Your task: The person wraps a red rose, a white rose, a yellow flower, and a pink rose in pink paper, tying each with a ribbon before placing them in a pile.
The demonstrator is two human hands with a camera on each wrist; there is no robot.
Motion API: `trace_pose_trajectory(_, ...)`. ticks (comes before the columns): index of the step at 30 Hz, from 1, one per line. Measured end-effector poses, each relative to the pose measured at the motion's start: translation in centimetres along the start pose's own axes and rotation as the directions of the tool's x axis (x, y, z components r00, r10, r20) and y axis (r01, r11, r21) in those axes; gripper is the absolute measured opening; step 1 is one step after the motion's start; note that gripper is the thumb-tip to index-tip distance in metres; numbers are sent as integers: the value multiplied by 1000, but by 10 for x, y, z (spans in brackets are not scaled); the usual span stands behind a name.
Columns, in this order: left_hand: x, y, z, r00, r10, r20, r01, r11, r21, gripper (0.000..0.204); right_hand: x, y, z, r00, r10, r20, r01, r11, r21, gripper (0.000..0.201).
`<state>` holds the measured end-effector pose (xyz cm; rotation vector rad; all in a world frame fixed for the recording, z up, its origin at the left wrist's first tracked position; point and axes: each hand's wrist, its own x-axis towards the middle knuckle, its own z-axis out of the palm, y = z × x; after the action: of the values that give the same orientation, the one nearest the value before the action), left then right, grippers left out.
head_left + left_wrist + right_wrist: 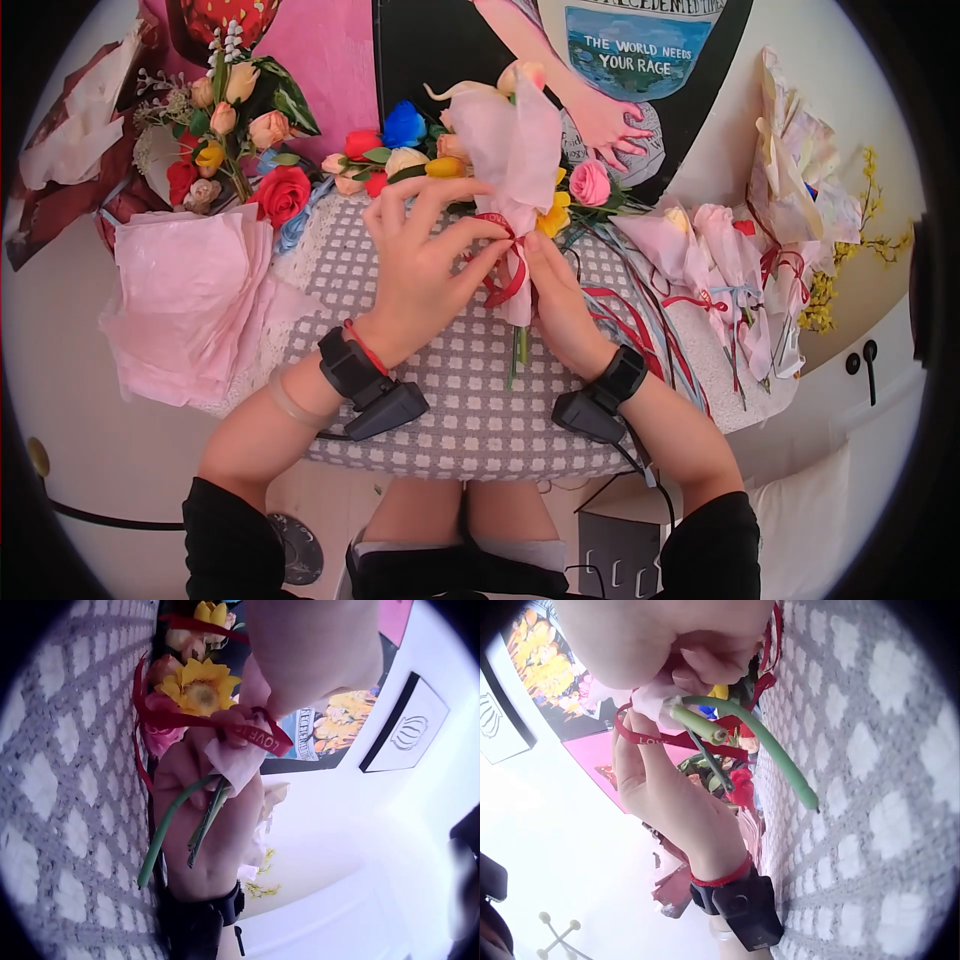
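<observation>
A small bouquet wrapped in pale pink paper (505, 150) stands upright between my hands, green stems (521, 345) poking out below. Round its narrow waist runs a red ribbon (266, 740) with pale lettering, looped at the front. My left hand (425, 260) pinches the ribbon between thumb and forefinger at the knot, other fingers raised. From the right side, my right hand (565, 305) grips the wrapped stems, its thumb close to the knot. Three bare stem ends (716, 735) hang under the paper in the right wrist view.
Pink paper sheets (185, 310) are stacked at left. Loose artificial flowers (405, 125) lie behind the bouquet on a grey checked cloth (440, 400). Spare ribbons (640, 330) trail at right, beside finished small bouquets (720, 250). A painted board (640, 50) stands at the back.
</observation>
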<state>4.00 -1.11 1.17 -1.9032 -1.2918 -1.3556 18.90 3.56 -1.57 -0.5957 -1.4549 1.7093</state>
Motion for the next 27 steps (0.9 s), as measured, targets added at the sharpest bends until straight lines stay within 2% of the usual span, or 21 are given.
trace_pose_trajectory(4, -2, -4, 2, 1000, 19, 9, -19, 999, -39, 11, 0, -2, -4, 1000, -7, 16, 7, 1000, 4, 34)
trace_pose_trajectory(8, -3, -5, 3, 998, 16, 54, -13, 998, -56, 14, 1, 2, -7, 1000, -3, 20, 5, 995, -97, 34)
trace_pose_trajectory(11, -4, -5, 3, 998, 8, 62, -4, 998, -70, 16, 3, 6, -4, 998, -70, 5, 70, 991, -115, 31)
trace_pose_trajectory(13, -3, -5, 3, 1000, -11, 28, 15, 986, -164, 15, 2, 2, 1, 986, -166, -11, 160, 968, -194, 29)
trace_pose_trajectory(14, -3, -6, 3, 1000, -10, 30, 15, 986, -165, 15, 3, 5, -1, 986, -165, -13, 160, 968, -194, 29)
trace_pose_trajectory(16, -2, -6, 2, 994, -48, 94, 74, 951, -300, 11, 6, 11, -4, 973, -231, 28, 232, 950, -208, 28)
trace_pose_trajectory(20, -3, -8, 4, 985, -67, 161, 124, 918, -376, 10, 3, 10, -4, 984, -174, 23, 175, 963, -206, 27)
trace_pose_trajectory(21, -4, -10, 2, 966, -38, 257, 131, 924, -358, 6, 5, 13, -5, 977, -211, -5, 204, 948, -245, 27)
trace_pose_trajectory(22, -5, -11, 0, 936, -9, 351, 136, 930, -340, 13, 7, 13, -7, 968, -249, -30, 230, 931, -285, 27)
trace_pose_trajectory(23, -5, -10, -2, 936, -5, 353, 134, 930, -343, 13, 10, 10, -9, 965, -222, -142, 175, 942, -285, 27)
trace_pose_trajectory(24, -6, -9, -4, 904, 0, 427, 238, 831, -504, 22, 13, 8, -15, 963, -225, -148, 177, 943, -283, 27)
trace_pose_trajectory(25, -5, -8, -5, 868, 22, 497, 345, 694, -632, 31, 17, 6, -22, 953, -196, -232, 168, 976, -135, 27)
trace_pose_trajectory(26, -6, -9, -4, 867, 27, 498, 343, 692, -635, 31, 18, 6, -26, 938, -155, -309, 168, 986, 16, 27)
trace_pose_trajectory(27, -7, -11, -2, 907, -63, 416, 373, 578, -725, 27, 13, -7, -18, 924, -61, -378, 99, 992, 84, 27)
